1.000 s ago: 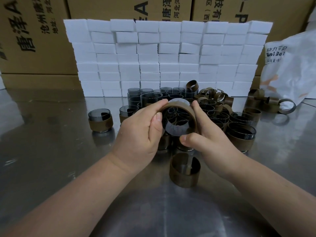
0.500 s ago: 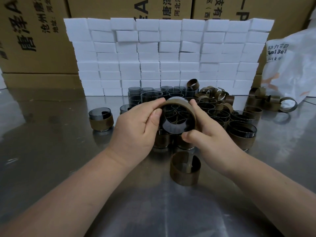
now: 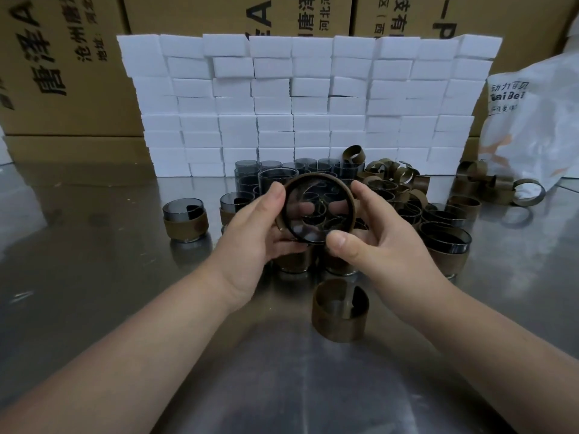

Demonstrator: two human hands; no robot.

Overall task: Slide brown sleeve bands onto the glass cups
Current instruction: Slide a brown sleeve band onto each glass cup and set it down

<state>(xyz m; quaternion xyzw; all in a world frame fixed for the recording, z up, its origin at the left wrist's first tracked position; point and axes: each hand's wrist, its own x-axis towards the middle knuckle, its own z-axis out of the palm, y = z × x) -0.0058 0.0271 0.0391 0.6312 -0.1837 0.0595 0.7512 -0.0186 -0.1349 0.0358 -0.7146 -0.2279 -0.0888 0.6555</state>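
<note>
Both my hands hold one smoky glass cup [image 3: 316,211] above the table, its round face turned toward me and a brown sleeve band [image 3: 340,183] wrapped around its rim. My left hand [image 3: 257,233] grips its left side, thumb on the upper edge. My right hand [image 3: 372,236] grips the right side, thumb at the lower edge. A loose brown band [image 3: 340,311] stands on the table just below my hands. Behind them stand several bare glass cups [image 3: 279,177] and several banded cups [image 3: 445,242].
A banded cup [image 3: 185,219] stands alone at the left. Loose brown bands [image 3: 394,177] lie in a heap at the back right, more [image 3: 529,191] near a white plastic bag [image 3: 535,120]. A wall of white foam blocks [image 3: 307,101] stands before cardboard cartons [image 3: 62,64] on the steel table [image 3: 94,277].
The cup has tilted so its round face points at me. My left thumb has shifted from across the front to the upper left edge, and both hands have spread a little.
</note>
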